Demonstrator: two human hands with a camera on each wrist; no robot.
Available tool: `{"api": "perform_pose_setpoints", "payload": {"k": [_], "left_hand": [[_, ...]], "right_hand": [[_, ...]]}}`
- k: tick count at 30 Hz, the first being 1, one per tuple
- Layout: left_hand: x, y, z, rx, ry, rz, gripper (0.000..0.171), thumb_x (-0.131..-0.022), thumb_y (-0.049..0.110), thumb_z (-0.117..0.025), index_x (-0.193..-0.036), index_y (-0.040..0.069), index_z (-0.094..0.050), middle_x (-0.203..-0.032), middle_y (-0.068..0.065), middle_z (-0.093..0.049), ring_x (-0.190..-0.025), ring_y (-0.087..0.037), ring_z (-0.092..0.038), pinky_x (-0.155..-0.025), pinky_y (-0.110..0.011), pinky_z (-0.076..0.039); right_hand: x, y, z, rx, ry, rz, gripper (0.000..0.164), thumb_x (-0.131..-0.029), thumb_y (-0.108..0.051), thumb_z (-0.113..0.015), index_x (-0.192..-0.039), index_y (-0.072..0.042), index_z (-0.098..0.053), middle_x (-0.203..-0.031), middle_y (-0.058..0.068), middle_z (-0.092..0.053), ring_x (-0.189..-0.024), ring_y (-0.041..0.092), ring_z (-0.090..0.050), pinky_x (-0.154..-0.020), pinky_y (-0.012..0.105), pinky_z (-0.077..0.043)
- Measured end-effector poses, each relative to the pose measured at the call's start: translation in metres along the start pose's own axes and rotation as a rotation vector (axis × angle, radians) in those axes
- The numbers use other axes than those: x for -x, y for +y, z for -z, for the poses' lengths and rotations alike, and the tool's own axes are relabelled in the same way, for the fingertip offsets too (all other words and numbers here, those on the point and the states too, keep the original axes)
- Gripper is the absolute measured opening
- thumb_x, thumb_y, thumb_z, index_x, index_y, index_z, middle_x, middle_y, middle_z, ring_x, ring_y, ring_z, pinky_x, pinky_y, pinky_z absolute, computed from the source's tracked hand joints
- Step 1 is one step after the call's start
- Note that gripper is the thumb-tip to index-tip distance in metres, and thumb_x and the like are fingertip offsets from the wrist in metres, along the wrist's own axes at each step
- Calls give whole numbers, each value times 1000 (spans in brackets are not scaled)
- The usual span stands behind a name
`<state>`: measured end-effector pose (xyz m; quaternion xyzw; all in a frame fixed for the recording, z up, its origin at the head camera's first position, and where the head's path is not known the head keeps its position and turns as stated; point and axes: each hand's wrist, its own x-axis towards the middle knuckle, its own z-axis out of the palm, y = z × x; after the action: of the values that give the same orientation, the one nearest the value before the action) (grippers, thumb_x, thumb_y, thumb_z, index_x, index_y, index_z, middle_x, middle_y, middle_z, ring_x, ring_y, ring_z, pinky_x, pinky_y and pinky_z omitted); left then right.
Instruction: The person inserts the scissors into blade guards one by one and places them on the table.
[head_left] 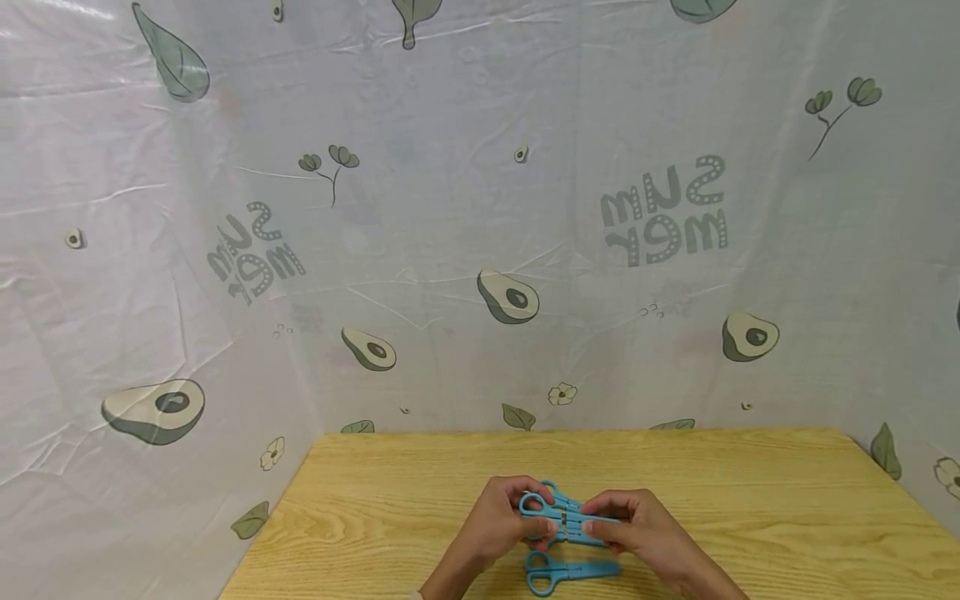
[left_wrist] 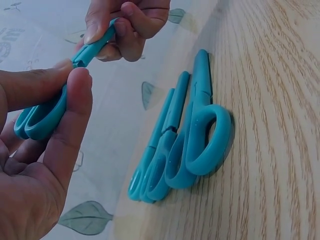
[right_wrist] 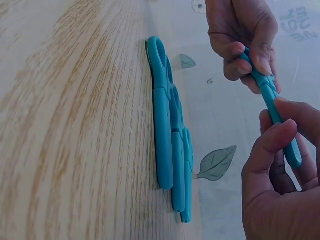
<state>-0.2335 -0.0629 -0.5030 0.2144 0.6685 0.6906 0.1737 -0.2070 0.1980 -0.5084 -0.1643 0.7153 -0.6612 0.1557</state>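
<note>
Both hands hold one pair of light-blue scissors [left_wrist: 92,49] above the table. My left hand [head_left: 497,523] grips it at the finger loops, thumb on top near the pivot. With thumb and fingers, my right hand [head_left: 647,533] pinches the long blade end, which looks encased in a blue cover [right_wrist: 292,151]. Below, three similar blue scissors lie side by side on the wood. The closest one [head_left: 588,570] is in full sight in the head view, loops to the left and tip to the right. The other two are partly hidden behind the hands there.
A light wood-grain table [head_left: 390,492] lies under the hands. Behind it and along its sides hangs a pale plastic curtain [head_left: 435,233] printed with avocados, leaves and lettering.
</note>
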Motion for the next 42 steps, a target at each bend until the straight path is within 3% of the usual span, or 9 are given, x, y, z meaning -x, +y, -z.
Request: {"api": "perform_pose_setpoints", "payload": {"k": [16, 23, 28, 35, 42], "left_hand": [[-1, -1, -2, -9, -12, -9, 27, -89, -9, -80, -113, -15, -69, -77, 2, -70, -68, -8, -75, -58, -24, -64], [-3, -2, 0, -50, -33, -21, 27, -92, -3, -81, -116, -10, -71, -82, 2, -71, -71, -11, -73, -60, -23, -64], [-3, -3, 0, -60, -45, -21, 31, -92, -2, -80, -120, -11, -70, -85, 2, -73, -72, -11, -73, -62, -24, -64], [-3, -3, 1, -60, -24, -11, 37, -92, 0, -80, -124, -14, -67, -88, 3, -71, -71, -7, -72, -64, -24, -65], [-4, -3, 1, -66, 26, -13, 34, -93, 1, -79, -125, -7, -71, -90, 1, -71, -69, -9, -70, -64, -25, -64]], "right_hand": [[-1, 0, -2, 24, 32, -38, 32, -105, -15, -69, -127, 9, -71, -88, -7, -70, -68, 7, -56, -66, 25, -55], [-3, -3, -3, 53, 54, -76, 34, -105, -23, -71, -127, 3, -71, -99, -4, -71, -83, 12, -61, -71, 29, -58], [-2, -1, -4, 42, 40, -56, 33, -105, -22, -71, -126, 4, -71, -104, -3, -72, -84, 12, -62, -72, 29, -58], [-1, 0, -3, 26, 42, -61, 35, -106, -20, -70, -131, 5, -69, -108, -4, -73, -85, 12, -63, -75, 30, -59], [0, -1, 1, 6, 81, -58, 43, -107, -19, -67, -141, 8, -62, -115, -2, -73, -93, 13, -68, -80, 31, -61]]}}
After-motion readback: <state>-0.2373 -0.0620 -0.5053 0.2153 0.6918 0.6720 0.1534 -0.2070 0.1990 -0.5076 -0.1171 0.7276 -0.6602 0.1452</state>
